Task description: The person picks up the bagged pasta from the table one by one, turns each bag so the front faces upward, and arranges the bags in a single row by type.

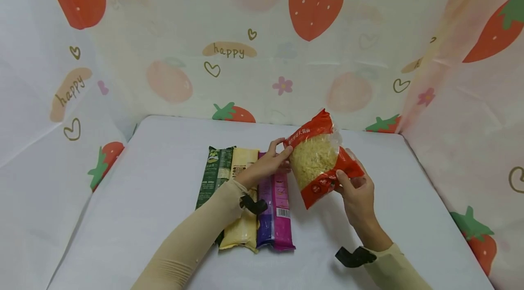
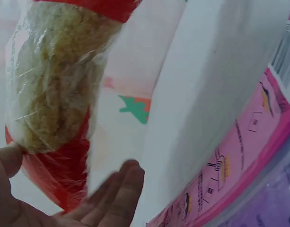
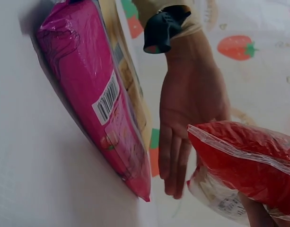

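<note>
A clear and red bag of yellowish dried noodles (image 1: 314, 159) is held up, tilted, above the white table. My left hand (image 1: 270, 162) pinches its upper left corner, thumb on the front and the other fingers stretched behind it. At the lower right red end, my right hand (image 1: 359, 194) grips the bag with the thumb in front. In the left wrist view, the left thumb (image 2: 7, 161) lies against the bag (image 2: 59, 80). The right wrist view shows the bag's red end (image 3: 244, 156) close up, with most of the right hand hidden.
Three long packs lie side by side below my left arm: a dark green one (image 1: 210, 183), a pale yellow one (image 1: 240, 234) and a purple-pink one (image 1: 279, 228) with a barcode. Strawberry-printed sheets (image 1: 180, 21) wall the white table (image 1: 163, 162) at the back and sides.
</note>
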### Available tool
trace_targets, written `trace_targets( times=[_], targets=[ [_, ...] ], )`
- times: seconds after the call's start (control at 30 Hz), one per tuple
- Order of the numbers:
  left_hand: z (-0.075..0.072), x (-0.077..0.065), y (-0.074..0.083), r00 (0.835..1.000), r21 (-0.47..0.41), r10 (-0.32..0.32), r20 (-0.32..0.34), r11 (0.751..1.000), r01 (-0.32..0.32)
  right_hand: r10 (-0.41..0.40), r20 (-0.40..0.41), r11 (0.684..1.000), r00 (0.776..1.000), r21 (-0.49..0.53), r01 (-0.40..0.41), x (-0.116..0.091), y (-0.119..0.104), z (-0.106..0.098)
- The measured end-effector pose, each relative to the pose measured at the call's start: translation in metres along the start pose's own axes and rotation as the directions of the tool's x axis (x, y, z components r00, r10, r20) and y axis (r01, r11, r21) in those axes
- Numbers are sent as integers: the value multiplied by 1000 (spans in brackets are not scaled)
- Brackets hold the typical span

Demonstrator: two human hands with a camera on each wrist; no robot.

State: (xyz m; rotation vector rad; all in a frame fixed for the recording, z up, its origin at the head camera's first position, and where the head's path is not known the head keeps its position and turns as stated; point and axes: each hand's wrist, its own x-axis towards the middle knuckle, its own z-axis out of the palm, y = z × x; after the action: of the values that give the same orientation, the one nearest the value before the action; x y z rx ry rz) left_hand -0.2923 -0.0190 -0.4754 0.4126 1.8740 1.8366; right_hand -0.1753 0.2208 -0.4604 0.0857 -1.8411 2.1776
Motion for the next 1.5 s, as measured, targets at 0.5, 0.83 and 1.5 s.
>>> trace_targets(
  times=[0.5, 0.83, 1.5],
  targets=[
    [-2, -6, 0, 989, -251, 128, 74, 962, -105, -19, 8, 996, 1000, 90, 18, -2, 2, 7],
    [-2, -10, 1, 980, -154, 200, 1, 968, -198, 45, 114, 993, 992, -114, -32, 2, 0, -5],
    [16, 2, 13, 968, 34, 207, -140, 978, -204, 207, 135, 931, 969, -333, -153, 11, 3, -20]
  ],
)
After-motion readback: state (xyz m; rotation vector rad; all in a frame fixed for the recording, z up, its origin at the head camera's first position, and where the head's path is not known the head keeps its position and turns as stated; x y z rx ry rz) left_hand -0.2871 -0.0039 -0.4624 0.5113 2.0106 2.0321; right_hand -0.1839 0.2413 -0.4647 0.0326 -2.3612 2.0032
